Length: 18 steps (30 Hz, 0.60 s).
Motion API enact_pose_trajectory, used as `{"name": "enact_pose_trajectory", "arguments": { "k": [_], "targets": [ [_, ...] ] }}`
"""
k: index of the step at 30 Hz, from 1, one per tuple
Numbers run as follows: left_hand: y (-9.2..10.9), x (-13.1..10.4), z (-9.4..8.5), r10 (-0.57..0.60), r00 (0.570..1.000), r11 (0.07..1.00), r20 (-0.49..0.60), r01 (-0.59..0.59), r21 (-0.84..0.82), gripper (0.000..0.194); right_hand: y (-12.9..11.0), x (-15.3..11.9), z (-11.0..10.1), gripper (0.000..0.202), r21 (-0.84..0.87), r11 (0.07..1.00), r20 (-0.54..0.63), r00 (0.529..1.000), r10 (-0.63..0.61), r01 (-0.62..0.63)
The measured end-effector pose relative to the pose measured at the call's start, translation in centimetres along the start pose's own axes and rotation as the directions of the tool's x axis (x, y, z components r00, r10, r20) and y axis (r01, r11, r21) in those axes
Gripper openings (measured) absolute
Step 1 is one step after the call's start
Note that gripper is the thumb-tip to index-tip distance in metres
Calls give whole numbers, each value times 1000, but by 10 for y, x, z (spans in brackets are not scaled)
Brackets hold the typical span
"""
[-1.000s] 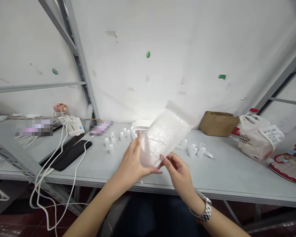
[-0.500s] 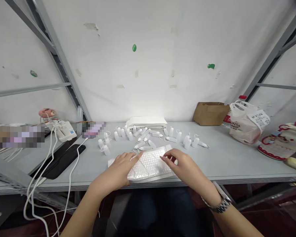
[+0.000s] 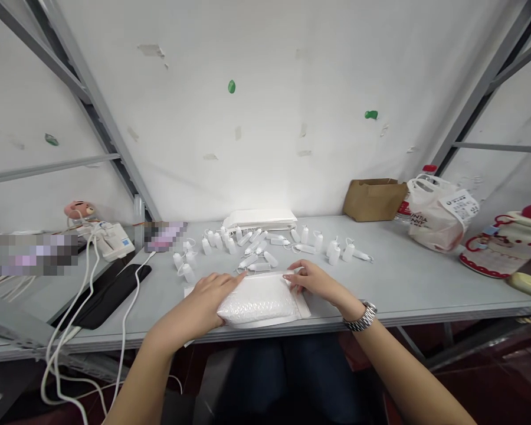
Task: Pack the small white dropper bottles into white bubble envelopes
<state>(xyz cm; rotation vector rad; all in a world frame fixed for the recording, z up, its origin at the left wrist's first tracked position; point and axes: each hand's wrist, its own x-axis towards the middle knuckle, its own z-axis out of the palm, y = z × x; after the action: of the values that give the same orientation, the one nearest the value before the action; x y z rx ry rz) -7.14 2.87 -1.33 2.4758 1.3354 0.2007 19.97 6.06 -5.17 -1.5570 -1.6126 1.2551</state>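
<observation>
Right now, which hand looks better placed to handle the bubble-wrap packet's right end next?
The right hand, probably: its fingertips are at the bubble-wrap packet, near its far right corner. The left hand lies over the opposite end, so it seems better suited to steadying.

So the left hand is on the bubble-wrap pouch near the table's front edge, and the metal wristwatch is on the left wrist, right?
Not quite: the head view shows the metal wristwatch on the right wrist. The left hand is on the bubble-wrap pouch near the table's front edge.
</observation>
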Motion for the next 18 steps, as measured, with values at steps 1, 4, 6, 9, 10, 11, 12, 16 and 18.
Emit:
{"name": "enact_pose_trajectory", "arguments": {
  "k": [1, 4, 6, 9, 10, 11, 12, 16, 18],
  "targets": [
    [0, -1, 0, -1, 1000, 1000, -3, 1, 3, 79, 2, 0, 1, 29, -53, 998, -45, 999, -25, 23],
    [1, -4, -3, -12, 999, 1000, -38, 12, 14, 80, 7, 1, 2, 25, -235, 968, -190, 973, -135, 88],
    [1, -6, -5, -32, 997, 999, -71, 34, 15, 79, 9, 2, 4, 26, -291, 947, -226, 952, -204, 134],
    [1, -9, -7, -52, 995, 998, -91, 53, 18, 77, 8, 3, 7, 24, -304, 928, -290, 907, -306, 215],
    [2, -9, -6, -54, 995, 998, -90, 56, 22, 77, 7, 3, 8, 21, -314, 919, -336, 877, -342, 238],
    [3, -8, -6, -56, 995, 998, -87, 59, 26, 77, 6, 2, 9, 18, -330, 906, -375, 845, -382, 263],
    [4, -8, -5, -62, 994, 997, -86, 65, 31, 76, 6, 1, 10, 16, -353, 889, -399, 812, -426, 293],
    [10, -5, -5, -125, 985, 988, -123, 134, 73, 75, 2, -7, 14, 21, -430, 807, -382, 729, -568, 404],
    [15, -5, -7, -158, 979, 981, -130, 171, 94, 75, 0, -10, 16, 16, -423, 806, -345, 749, -566, 415]
  ]
}}
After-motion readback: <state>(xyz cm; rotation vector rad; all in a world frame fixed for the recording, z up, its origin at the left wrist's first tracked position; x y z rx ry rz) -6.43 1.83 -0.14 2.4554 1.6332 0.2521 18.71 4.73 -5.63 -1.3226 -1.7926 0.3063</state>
